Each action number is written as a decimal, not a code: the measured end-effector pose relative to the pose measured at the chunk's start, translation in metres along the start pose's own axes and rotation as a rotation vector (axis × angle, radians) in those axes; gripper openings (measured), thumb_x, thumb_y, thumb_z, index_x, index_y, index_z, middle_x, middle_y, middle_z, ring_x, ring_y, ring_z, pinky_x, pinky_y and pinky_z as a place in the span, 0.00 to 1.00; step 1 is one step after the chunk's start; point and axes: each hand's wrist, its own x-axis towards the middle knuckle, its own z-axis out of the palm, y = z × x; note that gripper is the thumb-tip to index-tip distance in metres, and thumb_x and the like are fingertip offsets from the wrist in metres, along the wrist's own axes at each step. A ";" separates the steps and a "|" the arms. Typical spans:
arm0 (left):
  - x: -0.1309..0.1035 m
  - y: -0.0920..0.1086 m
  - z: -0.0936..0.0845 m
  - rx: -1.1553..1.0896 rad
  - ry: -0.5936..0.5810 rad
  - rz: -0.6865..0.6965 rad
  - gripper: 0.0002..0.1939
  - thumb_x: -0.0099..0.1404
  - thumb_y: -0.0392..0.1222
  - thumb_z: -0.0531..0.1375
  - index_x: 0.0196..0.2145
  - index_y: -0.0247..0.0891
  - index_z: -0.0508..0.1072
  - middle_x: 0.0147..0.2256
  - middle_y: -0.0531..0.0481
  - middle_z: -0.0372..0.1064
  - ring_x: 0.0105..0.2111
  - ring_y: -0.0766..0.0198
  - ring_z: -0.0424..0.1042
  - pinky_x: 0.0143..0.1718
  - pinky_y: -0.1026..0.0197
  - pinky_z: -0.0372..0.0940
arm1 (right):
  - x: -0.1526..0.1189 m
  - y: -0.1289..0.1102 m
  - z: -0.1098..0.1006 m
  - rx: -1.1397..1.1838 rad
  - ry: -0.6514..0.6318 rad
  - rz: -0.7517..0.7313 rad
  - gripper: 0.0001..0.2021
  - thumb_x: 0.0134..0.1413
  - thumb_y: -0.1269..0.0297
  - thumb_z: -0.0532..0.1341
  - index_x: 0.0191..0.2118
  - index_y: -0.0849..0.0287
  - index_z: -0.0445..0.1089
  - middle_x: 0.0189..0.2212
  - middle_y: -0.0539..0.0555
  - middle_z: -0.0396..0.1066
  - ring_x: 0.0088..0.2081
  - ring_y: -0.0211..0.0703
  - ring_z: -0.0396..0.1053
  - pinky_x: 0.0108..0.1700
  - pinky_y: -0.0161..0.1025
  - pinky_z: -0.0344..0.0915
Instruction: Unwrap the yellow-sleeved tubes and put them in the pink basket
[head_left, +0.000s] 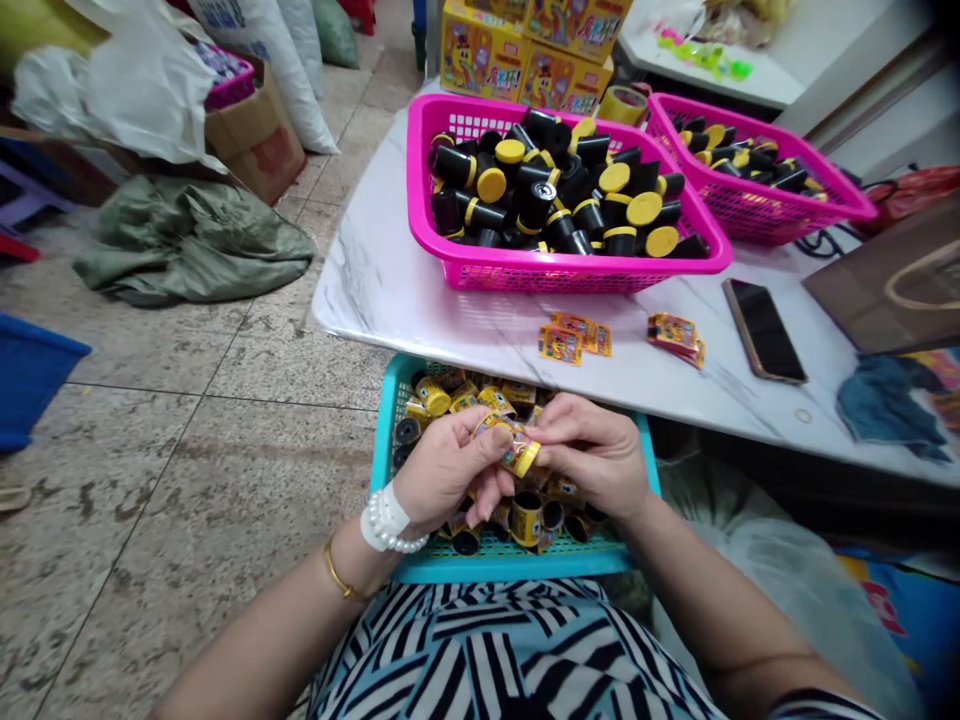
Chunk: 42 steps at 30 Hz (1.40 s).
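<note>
Above a turquoise basket (pixel 517 570), my left hand (pixel 450 465) is wrapped round a small cylindrical container (pixel 517 449) with a yellow cap and a printed yellow label sleeve. The fingers of my right hand (pixel 592 450) pinch at the capped end and the edge of its sleeve. Under both hands the basket holds several similar containers with yellow printed sleeves, some showing dark ends. Just beyond, on the marble-patterned table, lie some loose printed labels (pixel 561 344) and a small stack of labels (pixel 675 335).
A pink basket (pixel 570 268) of black containers with yellow caps stands on the table (pixel 360 270). Behind it are a second pink basket (pixel 780 225) and yellow printed boxes (pixel 525 60). A phone (pixel 765 330) lies at the right; a green sack (pixel 195 240) covers floor at the left.
</note>
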 end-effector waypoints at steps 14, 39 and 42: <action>-0.001 -0.005 0.007 -0.197 0.005 -0.003 0.20 0.58 0.55 0.69 0.32 0.36 0.68 0.16 0.57 0.70 0.06 0.75 0.56 0.05 0.74 0.52 | -0.004 -0.006 0.008 -0.120 0.049 -0.086 0.10 0.51 0.71 0.71 0.39 0.48 0.81 0.34 0.50 0.71 0.33 0.37 0.71 0.35 0.36 0.71; -0.003 -0.018 0.018 -0.188 0.031 -0.065 0.24 0.57 0.60 0.68 0.31 0.37 0.67 0.09 0.62 0.60 0.05 0.76 0.46 0.05 0.74 0.47 | -0.019 -0.016 0.014 -0.365 0.033 -0.270 0.13 0.54 0.74 0.68 0.41 0.48 0.80 0.35 0.51 0.68 0.27 0.34 0.69 0.26 0.33 0.70; -0.009 -0.021 0.020 -0.152 0.018 -0.114 0.24 0.59 0.62 0.65 0.34 0.37 0.66 0.09 0.62 0.60 0.05 0.76 0.45 0.05 0.74 0.46 | -0.025 -0.019 0.015 -0.371 0.017 -0.310 0.12 0.56 0.75 0.66 0.41 0.50 0.79 0.34 0.51 0.68 0.25 0.32 0.68 0.25 0.31 0.70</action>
